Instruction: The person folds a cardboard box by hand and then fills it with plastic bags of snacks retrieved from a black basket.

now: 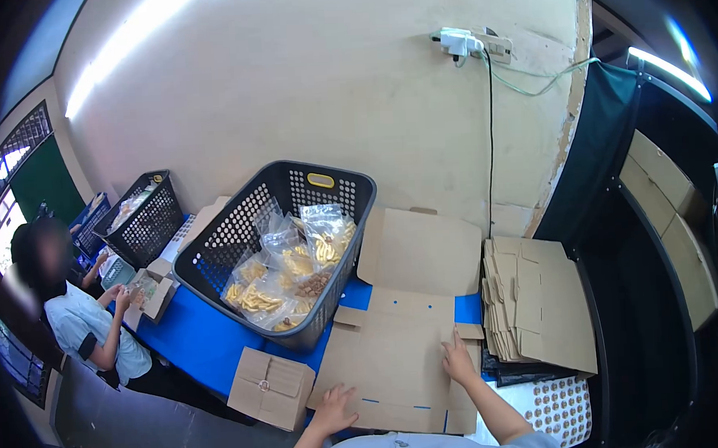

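Observation:
An unfolded brown cardboard box blank (388, 347) lies flat in front of me, its large back flap leaning toward the wall. My left hand (333, 409) rests on its near left edge with the fingers spread. On the right side of the blank, my right hand (459, 361) touches the cardboard near a small side flap, fingers stretched out. Neither hand holds anything. Just left of the blank sits a closed cardboard box (271, 385) with a small round fastening on top. Behind it stands a large dark basket (215, 230) with clear bags of gold-coloured pieces (327, 233).
Folded cardboard blanks (551, 304) are stacked on the right, beside a sheet of round stickers (558, 411). At the left, a co-worker (99, 323) handles something by an open box (158, 293). More baskets (142, 221) stand along the blue table (191, 331). A cable (491, 138) hangs down the wall.

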{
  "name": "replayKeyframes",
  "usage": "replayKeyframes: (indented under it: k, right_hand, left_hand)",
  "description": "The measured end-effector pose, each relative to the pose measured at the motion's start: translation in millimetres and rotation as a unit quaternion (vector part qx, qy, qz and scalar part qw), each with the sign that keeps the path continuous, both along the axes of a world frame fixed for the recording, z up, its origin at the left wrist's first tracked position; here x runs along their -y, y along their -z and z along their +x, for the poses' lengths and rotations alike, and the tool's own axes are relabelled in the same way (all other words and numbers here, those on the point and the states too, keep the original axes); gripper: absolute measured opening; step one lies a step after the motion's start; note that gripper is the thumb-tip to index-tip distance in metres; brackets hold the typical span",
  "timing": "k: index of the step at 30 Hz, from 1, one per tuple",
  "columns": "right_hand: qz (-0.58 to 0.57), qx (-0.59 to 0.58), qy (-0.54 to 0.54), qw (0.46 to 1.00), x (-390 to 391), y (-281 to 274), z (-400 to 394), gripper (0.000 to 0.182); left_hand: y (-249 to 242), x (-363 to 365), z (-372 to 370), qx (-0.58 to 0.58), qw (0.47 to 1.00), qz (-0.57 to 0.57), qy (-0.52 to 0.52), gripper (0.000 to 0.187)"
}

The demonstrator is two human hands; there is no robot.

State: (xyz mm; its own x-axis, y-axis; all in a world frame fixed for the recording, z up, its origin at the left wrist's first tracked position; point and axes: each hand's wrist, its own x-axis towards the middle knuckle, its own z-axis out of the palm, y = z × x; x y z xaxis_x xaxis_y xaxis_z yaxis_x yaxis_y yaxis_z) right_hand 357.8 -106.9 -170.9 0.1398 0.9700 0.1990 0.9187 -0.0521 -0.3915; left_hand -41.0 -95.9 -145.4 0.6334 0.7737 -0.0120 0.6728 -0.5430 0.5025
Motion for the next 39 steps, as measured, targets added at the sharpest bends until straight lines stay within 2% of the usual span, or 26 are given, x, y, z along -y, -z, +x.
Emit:
replayKeyframes:
  k: [3,4,6,8,11,12,14,18,20,23,27,30,32,36,38,39]
  right_hand:
    - [-0.022,-0.065,0.069,0.995,53,16,-3,0.044]
    - [-0.026,-0.067,0.074,0.995,69,21,-4,0.044]
    - [-0.002,-0.111,0.171,0.979,103,28,-8,0.043]
    - [0.017,-0.126,0.199,0.972,132,34,-12,0.041]
    - [-0.042,-0.129,0.282,0.95,167,30,-24,0.04]
    - [-0.044,-0.129,0.287,0.948,176,32,-26,0.04]
    - [-0.009,-0.117,0.309,0.944,188,35,-30,0.041]
    - [-0.02,-0.096,0.322,0.942,195,33,-33,0.046]
    - [-0.042,-0.142,0.306,0.94,193,28,-31,0.046]
    - [-0.07,-0.164,0.295,0.939,189,17,-34,0.05]
    - [-0.041,-0.18,0.307,0.934,185,22,-38,0.054]
    - [-0.014,-0.226,0.328,0.917,184,35,-33,0.06]
    - [-0.005,-0.301,0.337,0.892,186,45,-23,0.066]
    - [-0.06,-0.291,0.312,0.903,189,37,-12,0.07]
    - [-0.123,-0.131,0.163,0.97,195,41,-5,0.07]
    - [-0.124,-0.131,0.161,0.97,194,26,-4,0.07]
  left_hand:
    - [19,-7,1,-0.008,0.999,-0.032,-0.007,0.088]
    - [23,-9,1,-0.011,0.999,-0.037,-0.003,0.088]
    - [30,-14,2,-0.025,0.998,-0.022,-0.044,0.088]
    - [37,-21,6,-0.026,0.998,-0.044,-0.047,0.087]
    - [57,-33,16,-0.012,0.975,-0.102,-0.197,0.08]
    - [63,-35,20,-0.013,0.976,-0.105,-0.191,0.08]
    - [74,-38,24,-0.013,0.962,-0.097,-0.253,0.076]
    - [67,-34,35,-0.03,0.953,-0.112,-0.281,0.073]
    - [60,-30,38,-0.026,0.937,-0.132,-0.323,0.073]
    - [49,-28,37,-0.015,0.929,-0.161,-0.332,0.076]
    - [61,-29,32,-0.029,0.931,-0.144,-0.333,0.079]
    - [55,-27,30,-0.042,0.938,-0.112,-0.327,0.079]
    - [47,-24,28,-0.055,0.939,-0.099,-0.324,0.075]
    - [25,-14,29,-0.063,0.943,-0.066,-0.32,0.071]
    - [12,-9,30,-0.052,0.954,-0.029,-0.294,0.063]
    - [3,-6,30,-0.053,0.953,-0.029,-0.296,0.063]
